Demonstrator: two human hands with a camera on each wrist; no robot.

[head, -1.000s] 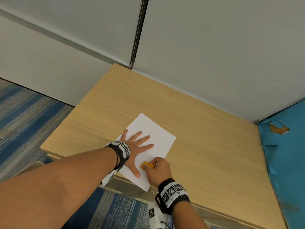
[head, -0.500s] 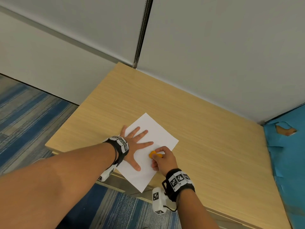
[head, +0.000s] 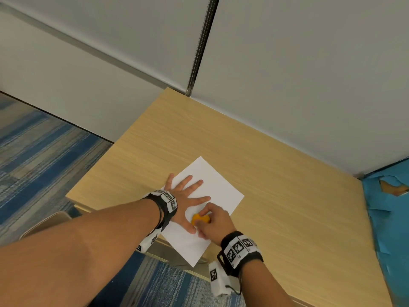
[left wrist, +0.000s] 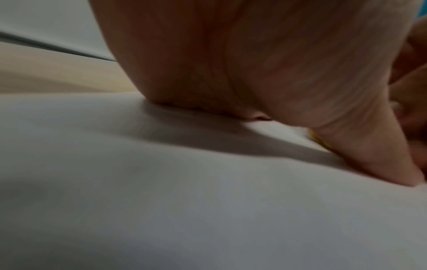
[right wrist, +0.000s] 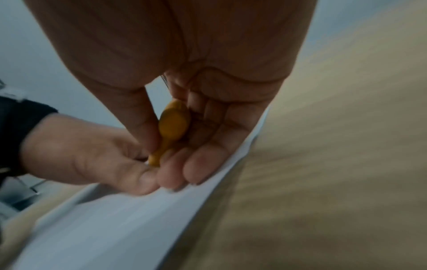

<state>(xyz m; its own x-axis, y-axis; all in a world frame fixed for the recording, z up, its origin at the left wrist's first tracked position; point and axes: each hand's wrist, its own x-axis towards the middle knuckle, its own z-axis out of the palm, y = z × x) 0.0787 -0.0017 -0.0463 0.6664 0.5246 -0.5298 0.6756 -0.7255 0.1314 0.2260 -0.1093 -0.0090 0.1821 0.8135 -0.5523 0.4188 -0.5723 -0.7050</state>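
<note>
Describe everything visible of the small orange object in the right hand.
The orange object is small and smooth, like plastic or rubber: a rounded oval body narrowing to a short stub. The right hand pinches it between thumb and fingers, stub down, over the white paper, beside the thumb of the left hand, which lies flat on the sheet. Whether its tip touches the paper is unclear.

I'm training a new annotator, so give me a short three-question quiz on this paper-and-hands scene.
1. True or false: the left hand lies flat, fingers spread, on the white sheet.
2. What does the right hand pinch? A) a pen B) a small orange piece C) a coin
3. Fill in: one corner of the sheet overhangs the near edge of the wooden ____.
Key: 1 true; 2 B; 3 table.
</note>
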